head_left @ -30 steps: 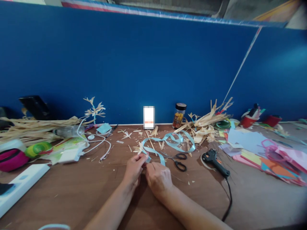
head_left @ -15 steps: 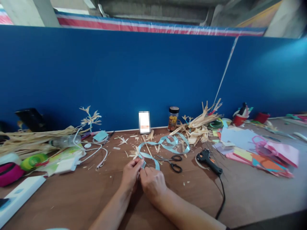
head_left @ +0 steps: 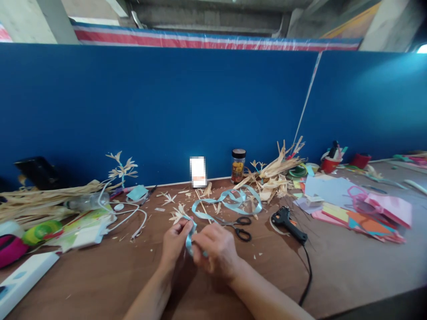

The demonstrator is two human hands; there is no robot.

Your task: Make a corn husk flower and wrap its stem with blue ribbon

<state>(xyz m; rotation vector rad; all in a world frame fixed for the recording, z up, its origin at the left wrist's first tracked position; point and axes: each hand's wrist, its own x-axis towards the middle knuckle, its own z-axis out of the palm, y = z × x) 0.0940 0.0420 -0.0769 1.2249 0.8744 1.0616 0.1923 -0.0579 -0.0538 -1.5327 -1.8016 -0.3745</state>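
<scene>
My left hand [head_left: 174,242] pinches a pale dried-husk flower [head_left: 179,214] by its stem, just below the petals. Light blue ribbon [head_left: 189,242] runs down from that pinch between my two hands. With fingers closed, my right hand [head_left: 216,250] grips the ribbon beside the stem; its fingertips are partly hidden. Behind the hands, a long loose length of the same ribbon lies in loops on the brown table. Black-handled scissors [head_left: 243,234] rest just past my right hand, blades pointing left.
A black glue gun [head_left: 289,226] with its cord lies at right, near coloured papers [head_left: 333,189]. Husk bundles [head_left: 275,178], a lidded jar [head_left: 238,168] and a blurred upright rectangle [head_left: 199,172] stand along the blue partition [head_left: 187,102]. A white power strip [head_left: 28,282] is at left.
My right hand has turned and drawn slightly away from my left, and more ribbon shows between them. The flower's petals now stand higher and clearer above my left fingers.
</scene>
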